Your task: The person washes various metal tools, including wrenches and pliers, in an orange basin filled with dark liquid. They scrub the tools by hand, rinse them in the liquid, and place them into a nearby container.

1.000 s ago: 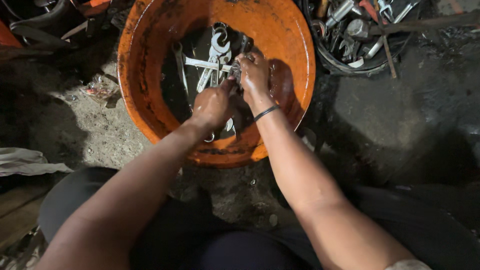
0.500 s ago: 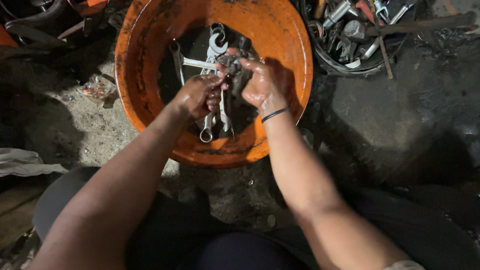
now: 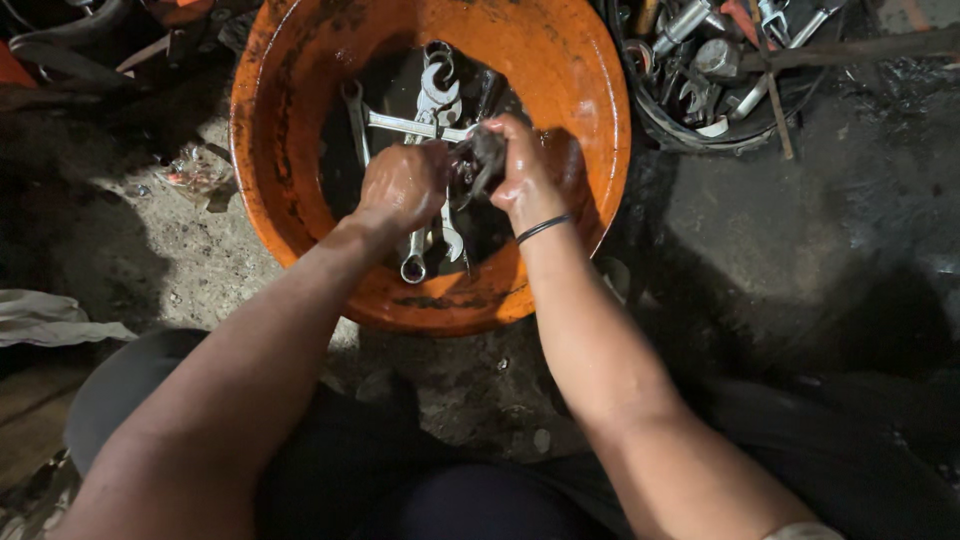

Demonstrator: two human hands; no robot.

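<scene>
Over the orange basin (image 3: 560, 70) on the rough concrete floor (image 3: 780, 260), both hands meet above dark liquid pooled in the bottom. Left hand (image 3: 402, 185): fingers curled into a closed grip, knuckles up, closed on a wrench (image 3: 418, 252) whose shaft drops below the fist and ends in a ring head near the basin's near wall. Right hand (image 3: 518, 170): grip closed around a small dark greasy part (image 3: 487, 158), held at the fingertips just beside the left hand; what the part is cannot be told. A thin black band (image 3: 543, 228) circles the right wrist. Hands touching or nearly so; the exact contact is hidden by the fingers. Several more steel wrenches (image 3: 432, 95) lie crossed in the liquid behind the hands, open-end and ring heads showing, one long one lying across toward the left wall. Basin's inner wall is stained with dark streaks. To the upper right, well apart from the hands, a dark round tub (image 3: 665, 125) holds a jumble of sockets, spanners and other metal tools. At far left on the floor, a pale rag (image 3: 45, 318). Crumpled clear wrapper (image 3: 195, 170) lies just outside the basin's left rim. Person's dark-clothed knees (image 3: 130, 390) frame the bottom of the view.
</scene>
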